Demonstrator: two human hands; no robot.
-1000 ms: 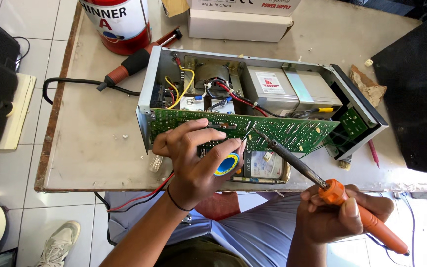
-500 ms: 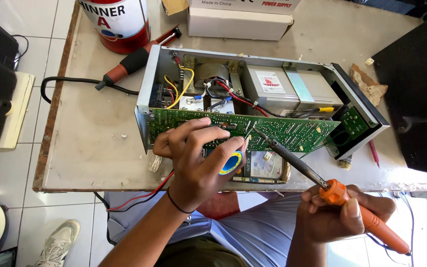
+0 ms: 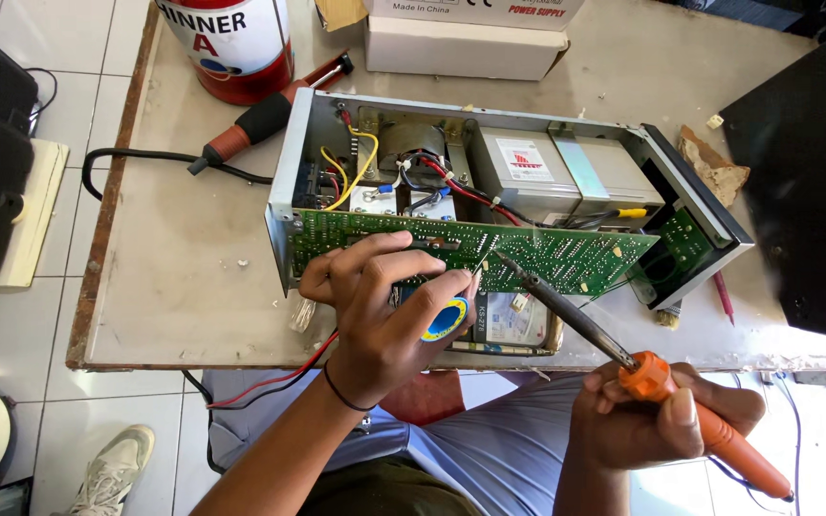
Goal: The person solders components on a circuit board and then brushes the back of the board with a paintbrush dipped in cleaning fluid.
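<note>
Bright daylight, sharp; slight wide-angle bend at edges, maybe.

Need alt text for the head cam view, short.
A person's right hand holds an orange-handled soldering iron with its tip at a green circuit board tilted up from an open metal chassis. The left hand steadies the board and holds a small solder spool.

At the table's far edge we see a round can (image 3: 231,43) with a white label banded in red, a blue mark low on it. Beside it stands a white cardboard box (image 3: 466,38) printed in black and red. Inside the open metal chassis (image 3: 284,172), a grey block carries a white rectangular label (image 3: 525,158) with red print. Below the green circuit board (image 3: 489,250) lies a pale printed sticker (image 3: 513,320).
</note>
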